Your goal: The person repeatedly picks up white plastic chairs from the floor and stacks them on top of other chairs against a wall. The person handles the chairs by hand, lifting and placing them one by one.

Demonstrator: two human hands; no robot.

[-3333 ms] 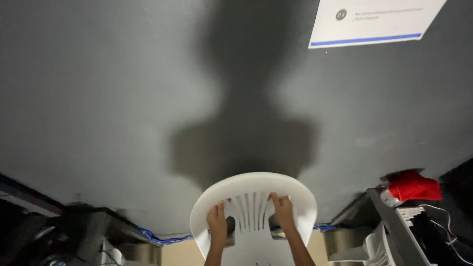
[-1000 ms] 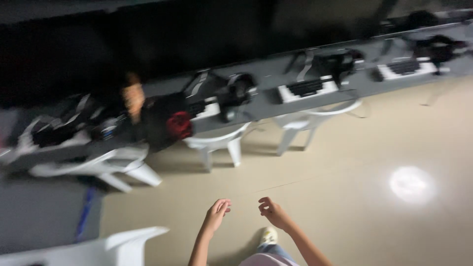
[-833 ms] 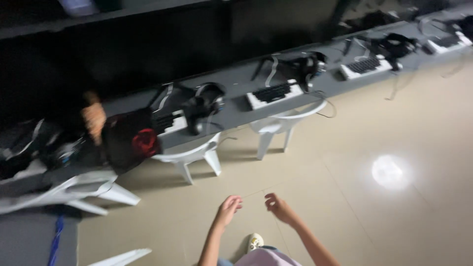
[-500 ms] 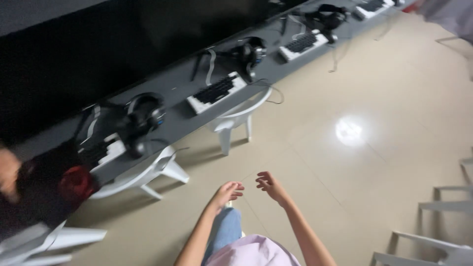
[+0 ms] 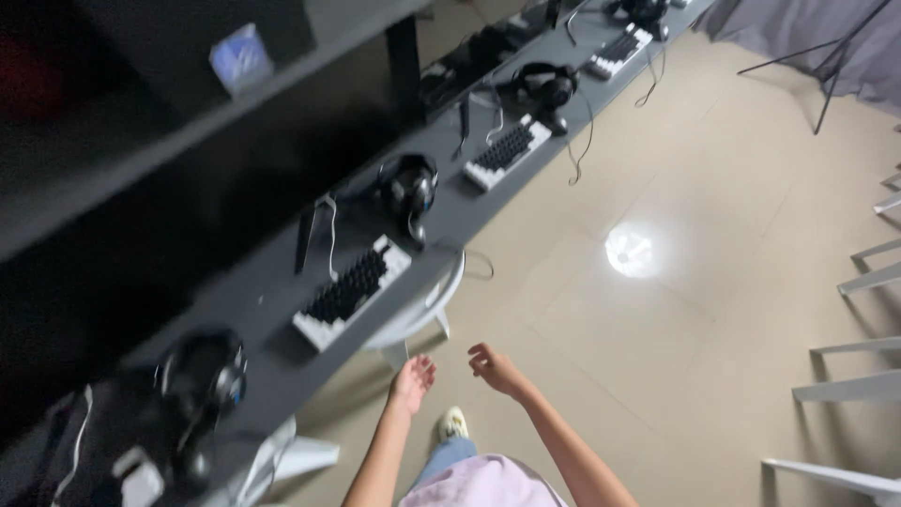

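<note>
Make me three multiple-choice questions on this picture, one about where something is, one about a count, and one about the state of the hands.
1. Where is the white plastic chair nearest the hands?
A. tucked under the grey desk
B. upside down on the floor
C. stacked on the desk

2. How many keyboards lie on the desk?
A. one
B. three
C. six

3. The left hand and right hand are
A. gripping a headset
B. open and empty
C. pressing keys

Answers: 1 A, its seat sits beneath the desk edge. 2 B, three show along the desk. 3 B, fingers spread, holding nothing.
</note>
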